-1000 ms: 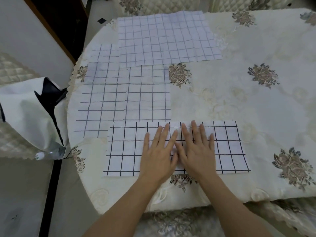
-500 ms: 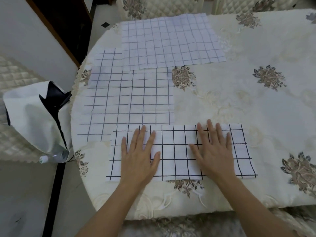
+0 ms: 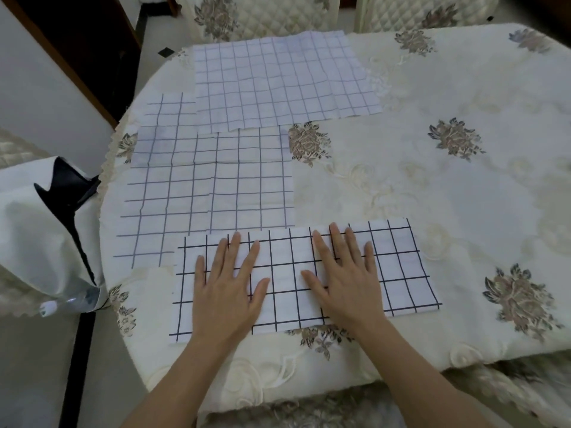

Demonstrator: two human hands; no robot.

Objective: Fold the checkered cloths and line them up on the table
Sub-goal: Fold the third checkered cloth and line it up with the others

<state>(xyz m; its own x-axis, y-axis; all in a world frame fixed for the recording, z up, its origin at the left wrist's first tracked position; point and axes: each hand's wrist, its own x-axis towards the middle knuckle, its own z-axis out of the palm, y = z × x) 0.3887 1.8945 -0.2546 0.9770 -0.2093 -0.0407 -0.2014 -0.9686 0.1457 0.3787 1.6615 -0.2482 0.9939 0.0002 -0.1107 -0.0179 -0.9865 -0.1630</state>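
A folded white cloth with bold black checks [image 3: 398, 273] lies as a long strip near the table's front edge. My left hand [image 3: 227, 288] presses flat on its left part, fingers spread. My right hand [image 3: 343, 279] presses flat on its middle, fingers straight. Behind it lies an unfolded cloth with thin grey checks [image 3: 210, 193], its front edge under the strip. A third unfolded checkered cloth [image 3: 284, 81] lies at the far left, overlapping the second one.
The round table carries a cream cloth with flower prints [image 3: 448, 168]. A white and black bag [image 3: 46, 236] with a plastic bottle sits left of the table. Quilted chairs [image 3: 265, 13] stand behind the far edge.
Both hands slid apart from the strip's centre along the cloth, then drew slightly back toward each other. The camera moved closer.
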